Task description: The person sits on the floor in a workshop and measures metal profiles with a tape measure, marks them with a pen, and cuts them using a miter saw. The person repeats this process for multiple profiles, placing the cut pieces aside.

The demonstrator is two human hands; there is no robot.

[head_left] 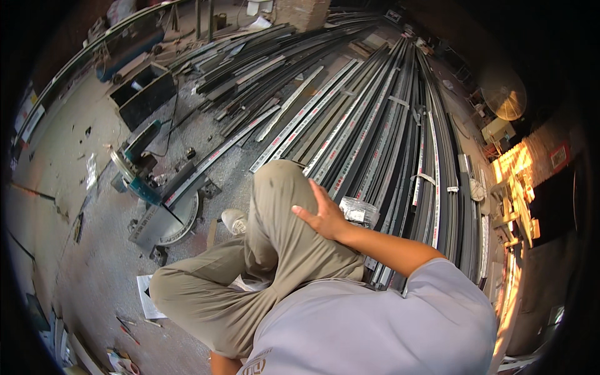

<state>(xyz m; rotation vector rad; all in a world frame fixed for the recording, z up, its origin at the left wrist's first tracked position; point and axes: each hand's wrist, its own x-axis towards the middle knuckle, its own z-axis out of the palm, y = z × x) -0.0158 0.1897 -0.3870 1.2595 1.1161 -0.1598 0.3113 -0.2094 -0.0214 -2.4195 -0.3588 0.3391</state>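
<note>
My right hand (322,215) lies on the raised right thigh of my khaki trousers (281,206). It is open, with thumb and fingers spread and nothing in it. Just beyond the wrist, a clear plastic packet (359,212) rests on long metal profiles (369,125), dark and silver, several with printed film strips. Of my left arm only a bit shows at the lower edge; the left hand is out of sight. Left of my knees stands a teal mitre saw (140,159) with a round base, and one profile (219,150) lies across it.
Behind the saw sits a dark open box (144,97). White paper (149,297) and pens (128,328) lie on the floor beside my left knee. A large round fan-like disc (505,97) and sunlit wooden pieces (515,209) are at the right. A brick pillar (300,14) stands far off.
</note>
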